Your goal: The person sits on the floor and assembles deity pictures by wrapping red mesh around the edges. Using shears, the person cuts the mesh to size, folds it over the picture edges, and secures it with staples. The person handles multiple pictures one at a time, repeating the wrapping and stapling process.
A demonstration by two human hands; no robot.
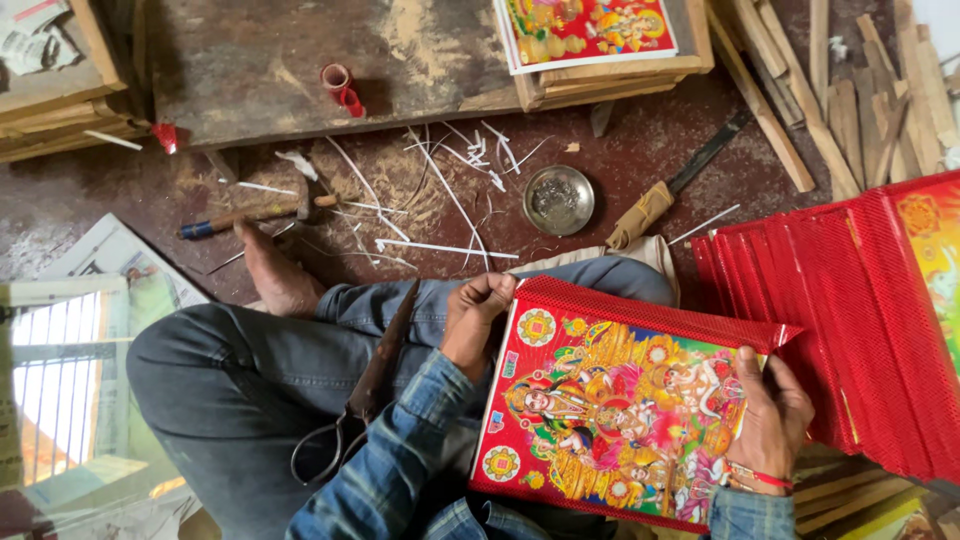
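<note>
A red-framed colourful picture print (610,400) lies across my lap. My left hand (475,320) grips its upper left edge with fingers curled over the red border. My right hand (770,415) holds the right edge, thumb on the picture face. Large dark scissors (365,395) rest on my jeans, just left of my left forearm.
A fanned stack of red-framed prints (850,330) lies to the right. On the floor sit a small metal bowl (558,199), a hammer (250,215), a knife with a wrapped handle (665,195), white strips, a red tape roll (340,85), wooden slats (860,110), and a glass sheet (60,380) on the left.
</note>
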